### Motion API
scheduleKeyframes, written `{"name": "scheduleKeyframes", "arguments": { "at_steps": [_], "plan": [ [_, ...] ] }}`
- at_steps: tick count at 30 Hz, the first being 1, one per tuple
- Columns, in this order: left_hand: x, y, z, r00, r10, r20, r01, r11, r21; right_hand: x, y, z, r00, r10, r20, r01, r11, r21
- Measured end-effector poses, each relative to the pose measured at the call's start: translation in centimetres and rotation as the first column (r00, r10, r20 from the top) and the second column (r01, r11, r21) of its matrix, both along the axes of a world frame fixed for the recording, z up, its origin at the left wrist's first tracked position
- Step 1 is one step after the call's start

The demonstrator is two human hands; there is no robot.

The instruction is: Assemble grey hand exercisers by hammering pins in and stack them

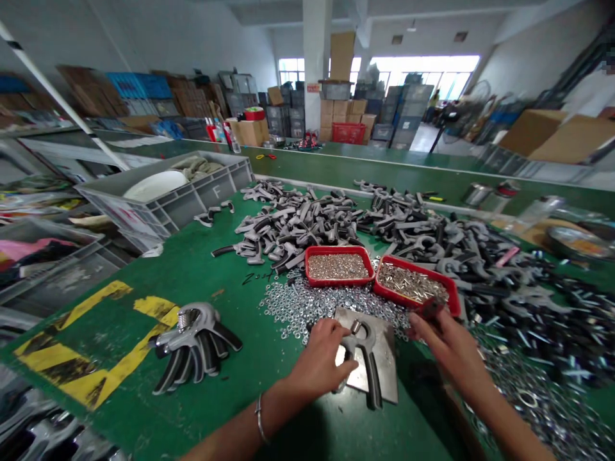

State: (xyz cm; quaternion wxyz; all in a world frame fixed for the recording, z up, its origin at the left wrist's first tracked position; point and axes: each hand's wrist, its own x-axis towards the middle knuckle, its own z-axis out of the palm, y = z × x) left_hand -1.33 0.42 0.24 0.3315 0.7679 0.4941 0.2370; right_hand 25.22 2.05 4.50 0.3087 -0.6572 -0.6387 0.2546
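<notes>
My left hand is closed on a grey and black hand gripper with a coil spring, which lies on a square metal plate. My right hand is over the near edge of a red tray of small metal pins, with its fingers bent together; a dark spot shows at the fingertips, and what they hold I cannot make out. Beside it, a second red tray contains tiny metal parts. Loose nuts or washers are spread around the plate. A hammer-like tool lies in shadow below my right forearm.
Assembled hand grippers stand bunched at left by yellow tape. Grey handle parts are heaped behind the trays. Black parts and metal rings cover the right side. A grey crate stands at back left.
</notes>
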Motion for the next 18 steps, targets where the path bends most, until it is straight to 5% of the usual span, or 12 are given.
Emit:
{"name": "scheduleKeyframes", "arguments": {
  "at_steps": [3,6,13,18],
  "plan": [
    [0.2,-0.3,-0.4,1.0,0.03,-0.002,-0.03,1.0,0.003,-3.9,-0.8,-0.7,0.892,-0.065,-0.447,0.018,0.994,-0.108],
    [0.3,-0.3,-0.8,0.999,0.041,-0.024,-0.041,0.999,0.01,-6.6,-1.1,-2.5,0.834,-0.061,-0.549,0.004,0.995,-0.104],
    [0.3,-0.3,-1.0,0.999,0.037,-0.035,-0.037,0.999,0.026,-7.0,-1.1,-4.0,0.898,-0.029,-0.44,-0.019,0.994,-0.104],
    [0.3,-0.3,-0.7,0.998,0.024,-0.055,-0.022,0.999,0.028,-7.4,-0.9,-4.1,0.993,0.103,-0.055,-0.103,0.995,-0.011]
  ]
}}
